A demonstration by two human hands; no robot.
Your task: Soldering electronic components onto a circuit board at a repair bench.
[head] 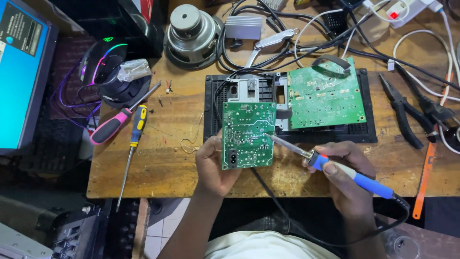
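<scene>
A small green circuit board (pixel 248 135) sits near the middle of the tabletop (pixel 163 168), close to its front edge, with its solder side up. The left hand (pixel 214 163) is clamped on the board's lower left edge, thumb along the side. The right hand (pixel 347 175) is closed around the blue handle of a soldering iron (pixel 335 168), and the iron's metal tip rests on the board's right half. The iron's black cord (pixel 383 225) loops off the front edge of the tabletop.

Just behind the small board lies a black plastic case (pixel 213 96), open and flat, with a larger green circuit board (pixel 326 93) resting in its right half. A thin loose wire (pixel 191 141) curls on the wood just left of the case.

Toward the left edge lie a pink-handled screwdriver (pixel 112 125) and a yellow-handled screwdriver (pixel 134 144), side by side. Beyond them, at the back left corner, is a black computer mouse (pixel 103 72) with coloured lights. A round grey speaker (pixel 190 34) stands at the back edge, with a tangle of black and white cables (pixel 306 43) to its right. Near the right edge lie black pliers (pixel 402 112) and an orange strip-shaped tool (pixel 424 177). A blue screen (pixel 21 72) stands off the left edge
</scene>
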